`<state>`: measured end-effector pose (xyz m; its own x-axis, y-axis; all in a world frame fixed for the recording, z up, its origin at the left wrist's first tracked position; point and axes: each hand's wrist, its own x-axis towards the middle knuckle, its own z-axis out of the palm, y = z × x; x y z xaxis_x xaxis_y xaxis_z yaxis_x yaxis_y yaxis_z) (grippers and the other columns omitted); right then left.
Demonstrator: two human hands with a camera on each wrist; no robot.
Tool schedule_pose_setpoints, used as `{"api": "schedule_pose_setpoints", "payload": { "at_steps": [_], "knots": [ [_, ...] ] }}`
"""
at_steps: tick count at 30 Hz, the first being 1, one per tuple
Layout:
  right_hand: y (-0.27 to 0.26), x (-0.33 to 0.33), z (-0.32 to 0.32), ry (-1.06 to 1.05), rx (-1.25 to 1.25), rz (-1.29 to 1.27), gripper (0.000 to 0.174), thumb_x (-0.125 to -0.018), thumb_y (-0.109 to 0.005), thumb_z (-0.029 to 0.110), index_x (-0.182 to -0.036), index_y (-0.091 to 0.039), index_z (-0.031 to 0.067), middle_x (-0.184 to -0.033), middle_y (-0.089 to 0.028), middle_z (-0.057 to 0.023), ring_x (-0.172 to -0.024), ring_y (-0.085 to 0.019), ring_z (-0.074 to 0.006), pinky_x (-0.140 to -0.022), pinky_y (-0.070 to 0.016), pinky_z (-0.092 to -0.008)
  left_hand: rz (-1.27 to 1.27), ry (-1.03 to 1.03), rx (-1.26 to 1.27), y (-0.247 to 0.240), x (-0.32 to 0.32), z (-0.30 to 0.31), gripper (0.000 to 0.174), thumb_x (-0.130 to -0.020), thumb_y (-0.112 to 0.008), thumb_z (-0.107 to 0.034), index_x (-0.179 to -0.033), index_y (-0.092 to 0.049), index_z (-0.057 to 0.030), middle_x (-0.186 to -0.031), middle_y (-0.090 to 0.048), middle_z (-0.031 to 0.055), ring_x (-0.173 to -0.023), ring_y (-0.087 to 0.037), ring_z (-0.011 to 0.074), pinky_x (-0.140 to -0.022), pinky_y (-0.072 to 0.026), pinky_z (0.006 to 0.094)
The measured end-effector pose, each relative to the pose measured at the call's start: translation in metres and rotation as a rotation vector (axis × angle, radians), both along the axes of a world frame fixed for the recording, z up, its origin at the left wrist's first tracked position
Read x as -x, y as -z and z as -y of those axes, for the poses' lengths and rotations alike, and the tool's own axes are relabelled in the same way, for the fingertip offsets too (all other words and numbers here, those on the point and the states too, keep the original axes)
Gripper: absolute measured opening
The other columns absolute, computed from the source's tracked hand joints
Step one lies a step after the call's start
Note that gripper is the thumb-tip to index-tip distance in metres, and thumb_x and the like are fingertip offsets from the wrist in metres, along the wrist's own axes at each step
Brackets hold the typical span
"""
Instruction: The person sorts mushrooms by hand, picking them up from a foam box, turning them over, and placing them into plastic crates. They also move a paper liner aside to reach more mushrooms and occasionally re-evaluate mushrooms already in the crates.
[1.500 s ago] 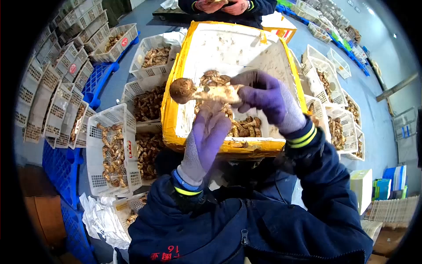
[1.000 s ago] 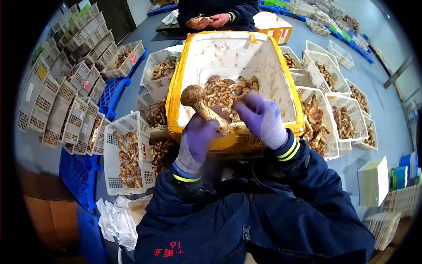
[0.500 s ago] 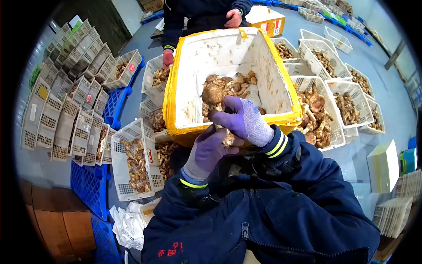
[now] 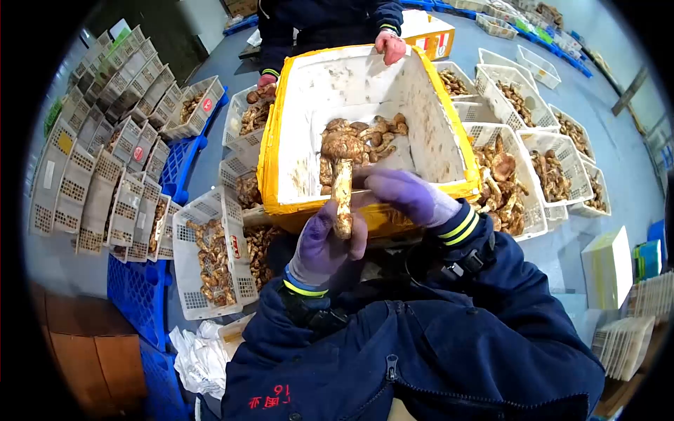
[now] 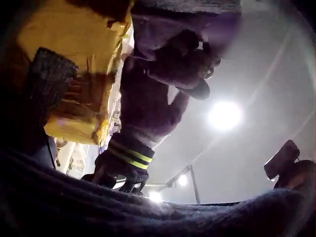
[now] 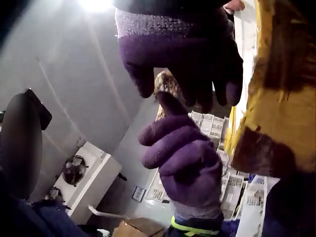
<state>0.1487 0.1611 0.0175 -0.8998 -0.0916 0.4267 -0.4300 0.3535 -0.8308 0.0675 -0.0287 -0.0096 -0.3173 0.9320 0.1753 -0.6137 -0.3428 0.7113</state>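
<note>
A large brown-capped mushroom (image 4: pixel 342 189) is gripped by its pale, mottled stem in my purple-gloved left hand (image 4: pixel 319 242). Its cap points away from me, over the near rim of the foam box (image 4: pixel 365 203), and the stem end faces me. Beside the stem, slightly blurred, is my gloved right hand (image 4: pixel 411 198). In the right wrist view its fingers (image 6: pixel 138 74) hang down, apart from the thumb, around the upper part of the mushroom (image 6: pixel 165 83). More mushrooms (image 4: pixel 382 133) lie on the box floor, partly hidden behind the cap.
Yellow tape covers the box's rim. Plastic crates of mushrooms stand on the left (image 4: pixel 184 259) and right (image 4: pixel 537 217). Across the box, another person (image 4: pixel 330 28) rests one hand on the far rim. Stacked crates (image 4: pixel 105 196) and blue pallets (image 4: pixel 137 295) are at far left.
The mushroom passes from the right hand to the left and is turned so its cap points away. My right hand has now drawn back from it. The other person's hand has come to the far rim.
</note>
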Motion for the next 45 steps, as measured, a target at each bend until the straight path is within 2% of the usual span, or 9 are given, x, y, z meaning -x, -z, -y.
{"api": "schedule_pose_setpoints", "payload": {
  "at_steps": [8,12,15,19,23,27,33,36,45],
  "knots": [
    [0.014,0.003,0.02,0.368,-0.315,-0.142,0.018,-0.086,-0.06,0.016,-0.099,-0.071,0.021,-0.07,-0.053,-0.007,-0.06,-0.056,-0.0221,-0.054,-0.0428,-0.0331,0.314,0.024,0.191,0.031,0.023,0.008,0.023,-0.097,-0.055,-0.032,-0.103,-0.057,-0.0099,-0.083,-0.057,0.0009,-0.073,-0.057,0.0115,-0.059,-0.0485,0.0229],
    [0.005,-0.001,0.021,0.463,0.276,0.336,0.025,-0.081,-0.072,0.029,-0.082,-0.068,0.0043,-0.064,-0.055,-0.0036,-0.058,-0.052,-0.0103,-0.051,-0.0401,-0.0281,-0.081,-0.384,0.679,0.008,0.01,-0.015,0.044,-0.094,-0.052,-0.055,-0.08,-0.052,-0.0126,-0.061,-0.053,0.0024,-0.045,-0.046,0.011,-0.038,-0.0309,0.0219],
    [0.014,-0.004,0.005,0.537,-0.513,-0.259,0.021,-0.084,-0.069,0.025,-0.085,-0.068,0.0038,-0.061,-0.051,-0.0042,-0.057,-0.053,-0.0125,-0.05,-0.0405,-0.0297,-0.357,-0.433,0.712,-0.004,0.009,-0.023,0.044,-0.094,-0.053,-0.052,-0.087,-0.057,-0.0089,-0.064,-0.057,0.0043,-0.048,-0.051,0.0115,-0.04,-0.0361,0.0217],
    [0.001,-0.019,-0.021,0.579,0.236,0.128,0.016,-0.086,-0.065,0.016,-0.095,-0.066,0.0038,-0.072,-0.057,-0.0069,-0.064,-0.058,-0.0178,-0.061,-0.0453,-0.0298,-0.529,-0.462,0.846,-0.037,-0.003,-0.042,0.036,-0.092,-0.059,-0.017,-0.125,-0.057,-0.0014,-0.07,-0.061,0.0049,-0.049,-0.052,0.0074,-0.045,-0.0403,0.0189],
    [-0.007,-0.051,-0.134,0.866,-0.437,-0.483,0.013,-0.083,-0.059,0.005,-0.092,-0.067,0.0092,-0.085,-0.059,-0.0069,-0.077,-0.063,-0.0165,-0.066,-0.052,-0.031,-0.947,-0.799,0.677,-0.026,0.023,-0.047,0.033,-0.094,-0.056,-0.009,-0.125,-0.057,0.001,-0.111,-0.063,0.0138,-0.102,-0.06,0.0181,-0.092,-0.0461,0.0292],
    [0.01,-0.064,-0.26,0.903,0.753,-0.076,0.018,-0.086,-0.059,0.018,-0.091,-0.06,0.0006,-0.066,-0.056,-0.0053,-0.056,-0.056,-0.0141,-0.051,-0.0461,-0.0255,-1.05,-0.908,0.756,-0.003,0.068,-0.043,0.036,-0.095,-0.054,-0.014,-0.126,-0.054,0.0048,-0.115,-0.063,0.0159,-0.105,-0.06,0.0199,-0.091,-0.0473,0.0295],
    [0.182,-0.022,-0.442,1.184,0.169,0.48,0.044,-0.081,-0.068,0.033,-0.105,-0.064,-0.0034,-0.081,-0.065,-0.0131,-0.071,-0.062,-0.0221,-0.066,-0.0487,-0.0326,-1.228,-0.847,1.025,0.014,0.077,-0.06,0.032,-0.094,-0.055,-0.017,-0.113,-0.063,0.0067,-0.107,-0.068,0.019,-0.101,-0.063,0.0258,-0.091,-0.047,0.0331],
    [0.163,0.012,-0.431,1.26,-0.195,0.74,0.058,-0.079,-0.068,0.04,-0.116,-0.062,-0.003,-0.114,-0.064,-0.0253,-0.109,-0.061,-0.0355,-0.093,-0.0456,-0.0394,-1.208,-0.83,1.102,0.016,0.08,-0.06,0.029,-0.093,-0.056,-0.014,-0.112,-0.064,0.0055,-0.105,-0.068,0.0184,-0.099,-0.064,0.0249,-0.089,-0.0481,0.0324],
    [0.235,0.103,-0.481,1.202,-0.677,1.078,0.044,-0.086,-0.059,0.035,-0.119,-0.062,0.0057,-0.122,-0.062,-0.018,-0.115,-0.057,-0.0348,-0.095,-0.0456,-0.0437,-1.255,-0.803,1.206,0.016,0.084,-0.067,0.023,-0.09,-0.055,-0.003,-0.109,-0.065,0.0039,-0.098,-0.068,0.0158,-0.091,-0.065,0.0224,-0.083,-0.0508,0.0331]
  ]
}}
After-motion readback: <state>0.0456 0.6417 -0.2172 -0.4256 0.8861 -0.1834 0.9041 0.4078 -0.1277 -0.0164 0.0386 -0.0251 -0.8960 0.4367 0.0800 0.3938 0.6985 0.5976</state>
